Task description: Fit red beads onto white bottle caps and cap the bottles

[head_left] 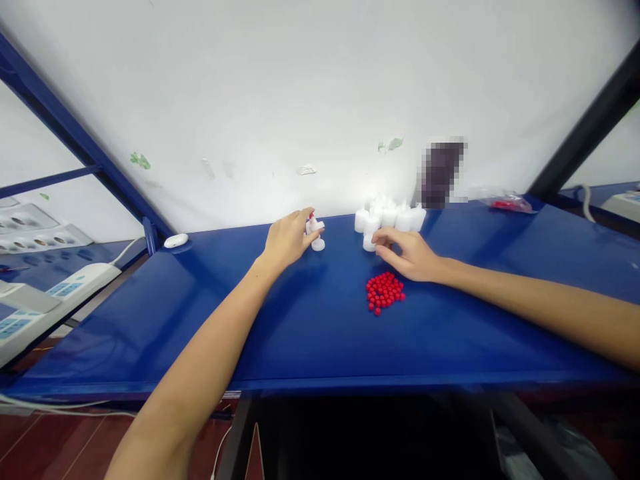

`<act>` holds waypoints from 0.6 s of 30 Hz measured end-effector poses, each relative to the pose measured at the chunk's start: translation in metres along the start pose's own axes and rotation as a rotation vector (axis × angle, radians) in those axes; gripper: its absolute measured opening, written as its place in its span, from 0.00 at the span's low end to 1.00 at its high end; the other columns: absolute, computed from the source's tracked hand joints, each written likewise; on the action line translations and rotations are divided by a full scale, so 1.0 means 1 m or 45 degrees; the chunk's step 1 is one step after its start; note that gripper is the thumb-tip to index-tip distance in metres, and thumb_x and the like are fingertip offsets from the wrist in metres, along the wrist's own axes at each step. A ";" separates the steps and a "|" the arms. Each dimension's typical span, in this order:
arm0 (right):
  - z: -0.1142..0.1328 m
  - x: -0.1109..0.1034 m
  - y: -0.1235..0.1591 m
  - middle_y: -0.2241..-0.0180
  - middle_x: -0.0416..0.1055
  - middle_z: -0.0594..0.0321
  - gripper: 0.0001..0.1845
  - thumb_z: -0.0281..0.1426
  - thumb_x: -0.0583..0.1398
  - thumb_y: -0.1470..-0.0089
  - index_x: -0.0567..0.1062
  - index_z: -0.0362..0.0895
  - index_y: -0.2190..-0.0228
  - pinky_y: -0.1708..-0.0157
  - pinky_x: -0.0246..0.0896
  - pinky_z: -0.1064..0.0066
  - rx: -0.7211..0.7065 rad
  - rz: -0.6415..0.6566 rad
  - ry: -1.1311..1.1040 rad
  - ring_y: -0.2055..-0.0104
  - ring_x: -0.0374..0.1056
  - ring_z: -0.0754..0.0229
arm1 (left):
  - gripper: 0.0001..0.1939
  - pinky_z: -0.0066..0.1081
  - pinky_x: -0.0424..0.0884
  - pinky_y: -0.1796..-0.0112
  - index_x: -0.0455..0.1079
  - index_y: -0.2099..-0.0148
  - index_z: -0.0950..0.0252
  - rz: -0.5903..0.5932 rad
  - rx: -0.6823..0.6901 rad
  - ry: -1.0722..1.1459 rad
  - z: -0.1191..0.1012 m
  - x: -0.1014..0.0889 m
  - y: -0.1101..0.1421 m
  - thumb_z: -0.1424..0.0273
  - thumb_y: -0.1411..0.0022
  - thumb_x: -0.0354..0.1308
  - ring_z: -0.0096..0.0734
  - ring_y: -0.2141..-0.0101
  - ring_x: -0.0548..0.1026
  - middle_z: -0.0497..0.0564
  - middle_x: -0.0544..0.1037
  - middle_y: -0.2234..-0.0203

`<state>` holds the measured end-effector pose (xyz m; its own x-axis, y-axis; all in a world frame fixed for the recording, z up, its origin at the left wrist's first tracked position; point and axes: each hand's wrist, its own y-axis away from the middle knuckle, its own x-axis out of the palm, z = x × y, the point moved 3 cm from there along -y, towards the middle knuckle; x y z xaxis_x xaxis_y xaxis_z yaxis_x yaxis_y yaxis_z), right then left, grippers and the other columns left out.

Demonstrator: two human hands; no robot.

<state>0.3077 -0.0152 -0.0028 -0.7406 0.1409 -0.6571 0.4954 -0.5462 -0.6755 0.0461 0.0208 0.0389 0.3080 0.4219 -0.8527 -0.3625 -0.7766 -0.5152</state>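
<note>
Pinching a white, red-tipped piece (314, 225) between thumb and fingers of the left hand (289, 239), just beside a round white piece (318, 245) on the blue table (300, 327). Poised farther right at a low white container (369, 243) with the right hand (409, 256), thumb and forefinger curved close; impossible to tell whether gripping, in front of clustered white bottles (389, 216) and behind piled red beads (384, 291).

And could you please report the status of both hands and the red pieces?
Left hand at red-tipped white piece; right hand at front of clustered white containers; red pieces loose on blue table.
</note>
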 end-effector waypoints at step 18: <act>-0.006 0.002 0.003 0.72 0.74 0.65 0.08 0.32 0.51 0.33 0.67 0.46 0.55 0.71 0.65 0.67 0.078 0.080 -0.061 0.77 0.69 0.61 | 0.33 0.37 0.65 0.63 0.69 0.45 0.61 0.152 0.023 -0.420 0.002 0.007 0.002 0.43 0.42 0.63 0.50 0.63 0.80 0.58 0.83 0.62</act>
<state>0.3109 -0.0118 -0.0080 -0.7306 0.0661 -0.6796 0.5137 -0.6025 -0.6108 0.0454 0.0235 0.0322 -0.0377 0.4594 -0.8874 -0.3954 -0.8224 -0.4090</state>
